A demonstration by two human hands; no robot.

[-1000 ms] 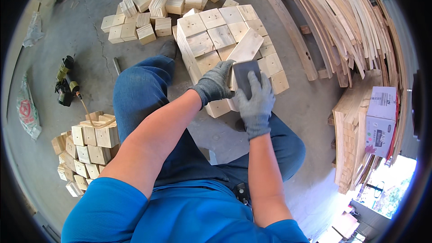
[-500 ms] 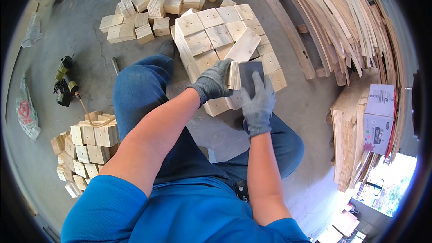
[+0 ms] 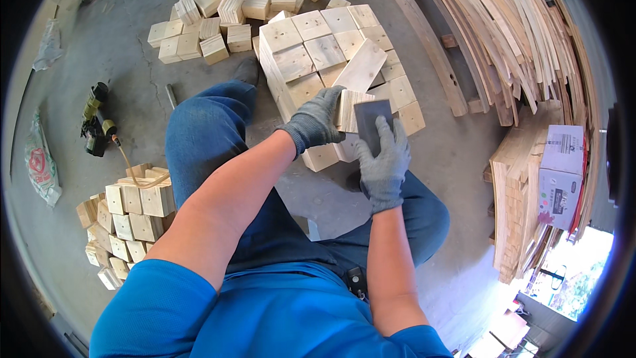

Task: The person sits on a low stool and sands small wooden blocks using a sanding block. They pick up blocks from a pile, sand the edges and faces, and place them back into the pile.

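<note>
In my gloved left hand point(image 3: 319, 119) is a wooden block point(image 3: 348, 110), its layered edge turned up and to the right. My gloved right hand point(image 3: 385, 162) grips a flat, dark grey sanding block point(image 3: 372, 119), fingers and thumb spread over its top. The sanding block lies against the right side of the wooden block, slightly tilted. Beneath both hands stands a stack of wooden blocks point(image 3: 324, 52), several with small holes in their faces. One longer wooden piece point(image 3: 363, 66) rests aslant on top of the stack, just beyond my hands.
Loose blocks point(image 3: 242, 6) are heaped on the floor at the far left. Nearer, another block pile point(image 3: 136, 212) has a hose over it, leading to a nail gun point(image 3: 97, 119). Long wood strips point(image 3: 510, 33) and a cardboard box point(image 3: 560, 176) line the right side.
My right hand has moved a little toward me with the sanding block, which has turned slightly, and more of the wooden block's edge shows. My left hand keeps its hold.
</note>
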